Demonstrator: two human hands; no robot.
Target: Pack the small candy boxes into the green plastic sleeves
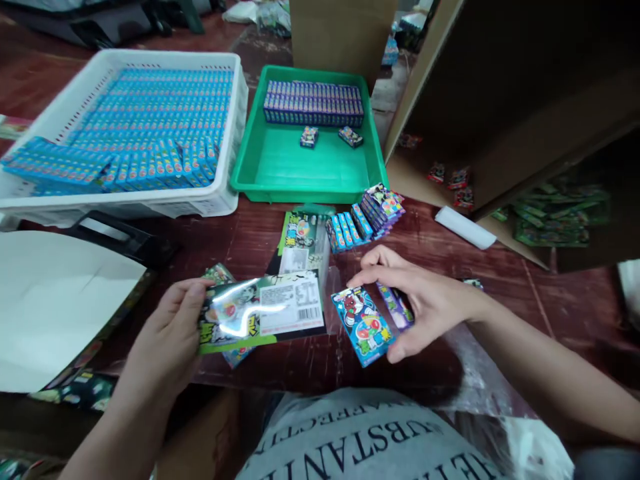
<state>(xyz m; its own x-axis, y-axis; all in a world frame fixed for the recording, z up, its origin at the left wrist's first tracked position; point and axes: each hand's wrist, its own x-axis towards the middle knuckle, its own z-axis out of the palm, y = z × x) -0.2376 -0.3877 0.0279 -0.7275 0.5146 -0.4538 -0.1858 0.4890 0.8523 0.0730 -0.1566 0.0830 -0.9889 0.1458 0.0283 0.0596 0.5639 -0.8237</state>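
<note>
My left hand (pixel 173 327) pinches the left end of a glossy printed plastic pouch (pixel 290 310), dark green and black with a white barcode label. In my right hand (pixel 420 300), thumb and fingers close around a small blue candy box (pixel 364 325); a purple box (pixel 397 307) sits behind it, within the same grip as far as I can see. The pouch's right end lies just left of the blue box, apart from it. Beyond my hands, another printed pouch (pixel 303 243) lies on the table beside a leaning row of blue and purple boxes (pixel 365 217).
A white crate (pixel 227 190) packed with blue boxes stands back left. Right of it, a green tray (pixel 285 167) holds purple boxes in rows and two loose ones. An open cardboard carton (pixel 425 177) occupies the right, with a white paper roll (pixel 465 227) before it.
</note>
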